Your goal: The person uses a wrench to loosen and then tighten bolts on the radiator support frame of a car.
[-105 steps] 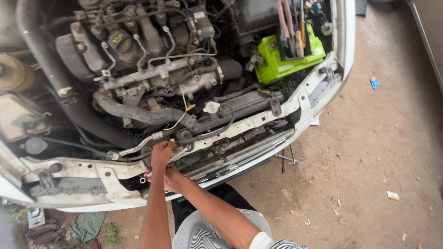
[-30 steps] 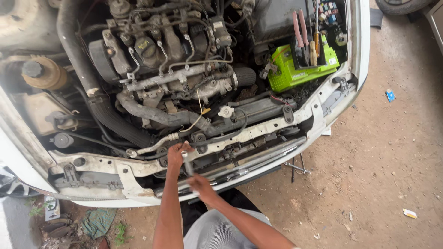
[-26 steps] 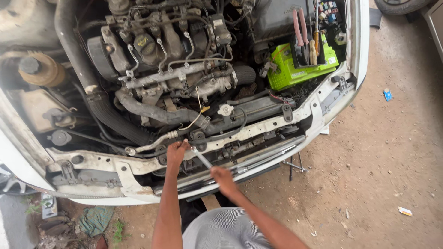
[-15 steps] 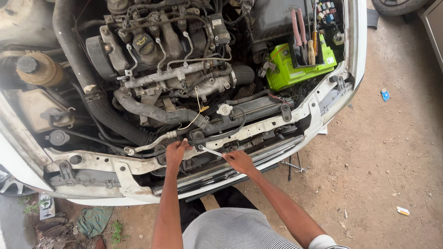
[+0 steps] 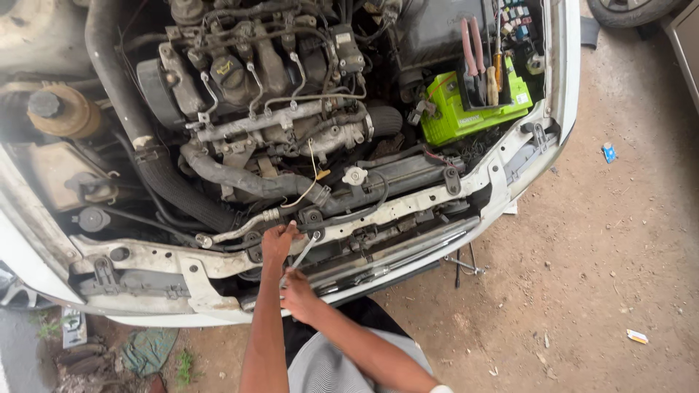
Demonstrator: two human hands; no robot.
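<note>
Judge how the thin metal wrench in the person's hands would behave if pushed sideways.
The thin metal wrench looks rigid, so it would likely turn rather than bend. Bare shiny steel may slip in the right hand. The left hand near its head probably steadies it against the white front crossmember.

From up here I cannot see what the head of the wrench sits on; my left hand covers that spot on the white front crossmember. The wrench's handle end is lost inside my right hand, so the grip of those fingers is unclear. Both forearms run off the bottom edge. The tyre at the top right is cut by the frame, as is the engine along the top. The small blue scrap and the pale scrap on the dirt are too small to identify.
</note>
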